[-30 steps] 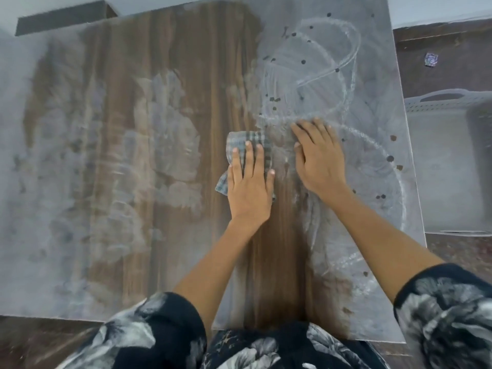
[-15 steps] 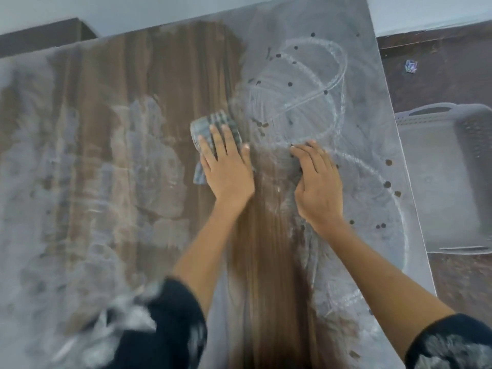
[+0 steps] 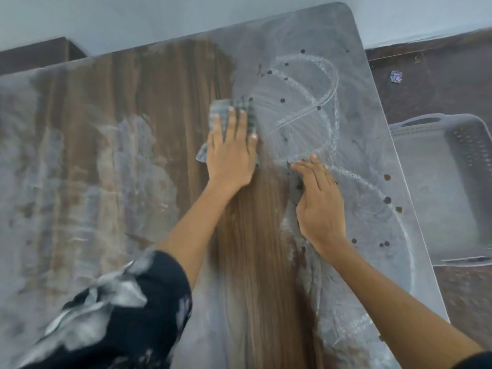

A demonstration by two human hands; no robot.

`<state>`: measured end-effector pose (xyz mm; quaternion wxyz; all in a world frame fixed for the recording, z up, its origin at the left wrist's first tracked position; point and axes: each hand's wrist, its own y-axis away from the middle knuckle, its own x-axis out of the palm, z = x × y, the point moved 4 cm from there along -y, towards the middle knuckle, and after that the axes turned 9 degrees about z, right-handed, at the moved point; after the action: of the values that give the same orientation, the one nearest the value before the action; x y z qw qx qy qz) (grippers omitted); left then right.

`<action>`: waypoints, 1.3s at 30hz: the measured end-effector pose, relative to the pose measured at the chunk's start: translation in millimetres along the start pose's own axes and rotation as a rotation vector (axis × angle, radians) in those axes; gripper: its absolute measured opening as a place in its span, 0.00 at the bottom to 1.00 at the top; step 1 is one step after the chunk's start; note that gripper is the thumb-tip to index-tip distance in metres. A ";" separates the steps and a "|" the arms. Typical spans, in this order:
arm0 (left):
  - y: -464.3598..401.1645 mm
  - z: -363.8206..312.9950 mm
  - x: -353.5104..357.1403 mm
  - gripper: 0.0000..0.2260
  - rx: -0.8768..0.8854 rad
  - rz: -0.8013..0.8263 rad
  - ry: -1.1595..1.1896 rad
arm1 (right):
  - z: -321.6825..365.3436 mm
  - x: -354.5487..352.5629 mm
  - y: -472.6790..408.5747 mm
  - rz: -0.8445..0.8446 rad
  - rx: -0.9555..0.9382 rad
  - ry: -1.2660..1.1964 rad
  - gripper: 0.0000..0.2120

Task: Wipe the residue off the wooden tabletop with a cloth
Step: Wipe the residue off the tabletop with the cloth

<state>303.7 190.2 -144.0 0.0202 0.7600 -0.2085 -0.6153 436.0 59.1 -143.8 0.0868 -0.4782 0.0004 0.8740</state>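
left hand (image 3: 231, 153) flat on checked cloth (image 3: 229, 111), fingers straight and together, pressing it onto wooden tabletop (image 3: 149, 107) near the middle, toward the far edge. cloth mostly covered by the hand; folded end showing past the fingertips, one corner sticking out at the left of the palm. cloth sitting right at the border between bare wood and white residue (image 3: 306, 83)

right hand (image 3: 318, 201) just beside, to the right and nearer, palm down on the tabletop, fingers extended and slightly spread, holding nothing, fingertips resting in the residue

clean brown strip (image 3: 255, 249) between the two forearms, from the cloth back toward the near edge. residue thick over the right part of the tabletop: pale film with curved swirl lines and scattered dark spots (image 3: 387, 200). left part streaked, patchy grey smears over wood grain, bare wood band at the far centre

dark floral sleeve (image 3: 119, 310) on the left arm, blurred. edge of a second sleeve at the bottom right corner

off the table on the right: pale plastic basket (image 3: 452, 161) on dark floor (image 3: 436, 75), touching or just beside the table edge, cannot tell which. small crumpled scrap (image 3: 396, 76) on the floor further back. pale wall (image 3: 159, 20) along the top
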 end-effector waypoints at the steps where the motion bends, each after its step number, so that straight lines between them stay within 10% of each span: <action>1: -14.5 5.1 -5.1 0.24 -0.068 0.003 0.020 | -0.3 0.2 0.4 -0.005 -0.001 -0.005 0.22; 5: 9.9 -6.8 7.7 0.26 -0.170 -0.019 0.043 | 0.2 1.2 -0.2 0.004 -0.004 0.003 0.23; 13: 119.0 -38.3 43.6 0.25 0.386 0.042 -0.187 | 2.2 0.4 -3.2 0.000 0.010 -0.031 0.20; 24: -28.7 20.6 -9.9 0.25 -0.188 -0.020 0.070 | -1.7 1.9 -1.1 -0.023 0.003 -0.015 0.23; 30: 88.3 -28.0 36.2 0.26 -0.021 -0.013 -0.075 | 0.1 0.7 -3.3 -0.027 0.041 0.051 0.19; 39: 4.0 -19.8 8.2 0.26 0.101 0.055 -0.075 | 6.3 -5.4 -27.2 -0.023 0.037 0.333 0.15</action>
<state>322.4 179.3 -145.7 -0.0092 0.7305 -0.2605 -0.6311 437.8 85.6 -133.7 0.1041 -0.6147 0.0255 0.7815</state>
